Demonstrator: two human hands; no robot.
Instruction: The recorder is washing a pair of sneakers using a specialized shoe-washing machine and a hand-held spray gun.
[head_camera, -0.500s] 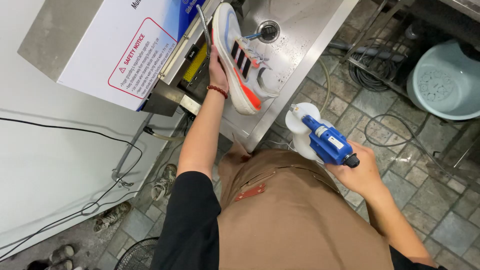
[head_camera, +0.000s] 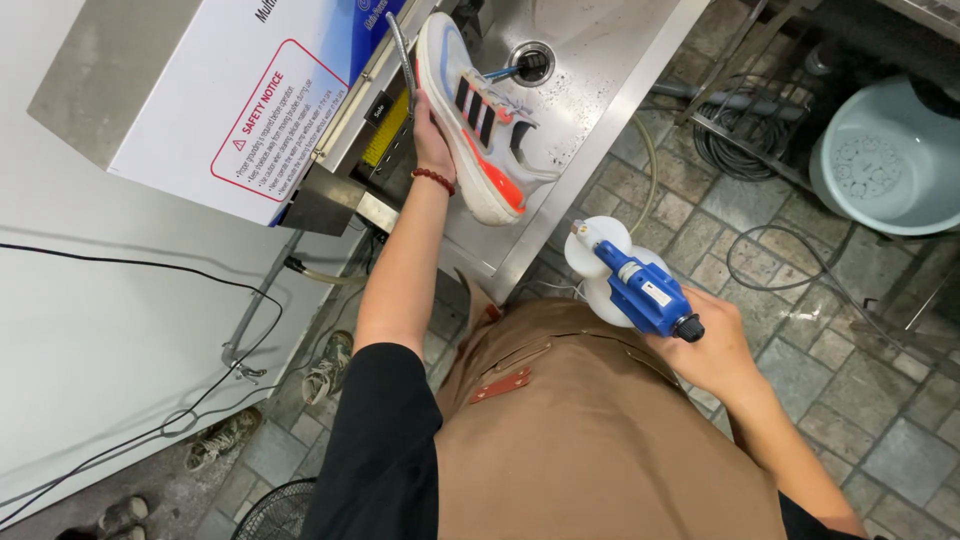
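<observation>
The left hand (head_camera: 432, 135) is clenched on the heel end of a white running shoe (head_camera: 470, 110) with black stripes and an orange patch, holding it tilted over the stainless-steel sink (head_camera: 590, 60), sole toward the machine beside it. A red bead bracelet (head_camera: 433, 180) circles that wrist. The right hand (head_camera: 710, 345) grips the handle of a blue spray gun (head_camera: 645, 290) with a white bottle, held low over the tiled floor (head_camera: 850, 330), just off the sink's edge and well apart from the shoe. Near the shoe's toe lies the sink drain (head_camera: 532, 62). To the left stands a white machine (head_camera: 230, 100) with a red-framed notice. A pale blue basin (head_camera: 890, 165) sits on the floor at the right. The person wears a brown apron (head_camera: 590, 440).
</observation>
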